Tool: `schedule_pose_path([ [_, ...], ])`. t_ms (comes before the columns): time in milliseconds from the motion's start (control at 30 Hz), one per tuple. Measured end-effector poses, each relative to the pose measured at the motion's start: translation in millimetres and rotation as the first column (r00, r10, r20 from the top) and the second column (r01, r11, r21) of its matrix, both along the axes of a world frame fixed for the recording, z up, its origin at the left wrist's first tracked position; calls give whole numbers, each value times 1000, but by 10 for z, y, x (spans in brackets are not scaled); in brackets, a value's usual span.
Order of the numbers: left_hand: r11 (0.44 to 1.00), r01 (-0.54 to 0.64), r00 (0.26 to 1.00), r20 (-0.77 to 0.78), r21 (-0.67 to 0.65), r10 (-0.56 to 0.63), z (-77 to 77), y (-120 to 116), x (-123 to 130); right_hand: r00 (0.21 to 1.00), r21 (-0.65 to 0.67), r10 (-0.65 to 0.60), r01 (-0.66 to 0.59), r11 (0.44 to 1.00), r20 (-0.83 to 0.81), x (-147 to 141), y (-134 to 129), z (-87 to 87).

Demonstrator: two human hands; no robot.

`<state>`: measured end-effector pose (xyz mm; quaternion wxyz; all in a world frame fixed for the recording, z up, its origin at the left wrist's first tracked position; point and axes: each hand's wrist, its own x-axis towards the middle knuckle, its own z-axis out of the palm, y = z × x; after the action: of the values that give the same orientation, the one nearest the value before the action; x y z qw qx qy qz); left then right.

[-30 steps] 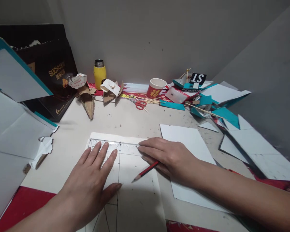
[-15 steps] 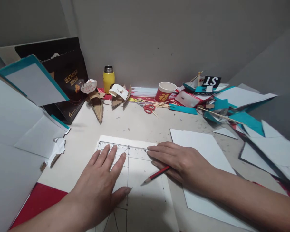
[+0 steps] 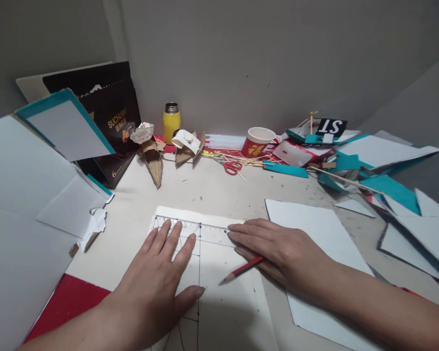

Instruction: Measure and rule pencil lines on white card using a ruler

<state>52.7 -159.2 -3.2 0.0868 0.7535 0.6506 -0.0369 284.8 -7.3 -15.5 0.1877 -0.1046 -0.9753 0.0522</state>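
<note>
My left hand point(image 3: 155, 275) lies flat with its fingers spread, the fingertips pressing on a clear ruler point(image 3: 212, 230). Beneath the ruler is a white sheet point(image 3: 229, 304) marked with dark straight lines and dots. My right hand point(image 3: 287, 251) rests at the ruler's right end, its fingers stretched out together over it. Tucked under that hand is a red and black pencil point(image 3: 243, 269), its tip pointing down and left, over the sheet. Part of the ruler is covered by both hands.
A blank white board point(image 3: 314, 229) lies under my right forearm. Folded white card point(image 3: 29, 175) and a dark box point(image 3: 120, 117) stand left. Along the back are a yellow bottle point(image 3: 171, 124), red scissors point(image 3: 232, 167) and a paper cup point(image 3: 258, 144). Card scraps point(image 3: 391, 192) pile up right.
The whole view has shifted slightly, so everything sits a little further right and lower. Both hands, the ruler and the pencil keep their places on the sheet.
</note>
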Motion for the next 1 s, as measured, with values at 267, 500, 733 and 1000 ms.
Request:
schedule_pose_path([
  [267, 999, -46, 998, 40, -22, 47, 17, -10, 6, 1000, 17, -21, 21, 1000, -10, -12, -8, -32],
  [500, 997, -51, 993, 99, -61, 57, -4, 4, -27, 1000, 1, -13, 13, 1000, -1, 19, -9, -35],
  [733, 998, -34, 993, 109, -49, 39, -29, -6, -46, 1000, 12, -22, 22, 1000, -2, 44, 4, -68],
  [1000, 1000, 0, 999, 38, 13, -1, -47, -1, -70, 999, 27, -32, 32, 999, 28, 53, -8, -47],
])
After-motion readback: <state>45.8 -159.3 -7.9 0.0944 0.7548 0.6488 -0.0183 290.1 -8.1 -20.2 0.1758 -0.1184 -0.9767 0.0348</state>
